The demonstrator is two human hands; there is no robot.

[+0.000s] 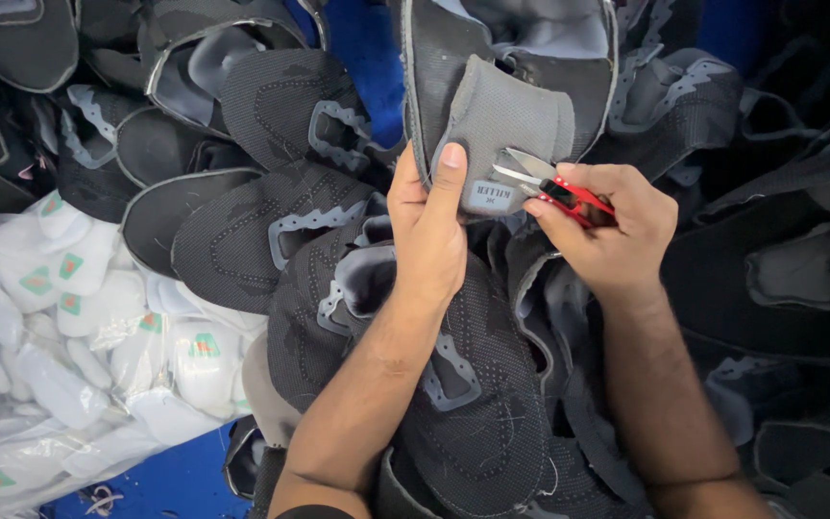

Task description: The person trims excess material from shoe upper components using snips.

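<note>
Left hand [427, 226] grips grey shoe tongue [506, 120] atop the pile of dark uppers [271, 240]; right hand [607, 226] pinches red thread snips [554, 187] — blades at tongue label. Advice: keep the fabric taut, cut only loose thread.

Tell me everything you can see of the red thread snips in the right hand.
The thread snips are a small tool with a red handle and two short, pointed silver blades. The blades look slightly parted and point up and left, their tips over the grey tongue of the shoe upper, just above its sewn label. The right hand pinches the handle, its fingers covering most of the red part. The left hand holds the tongue beside the blades without touching the tool.
</note>
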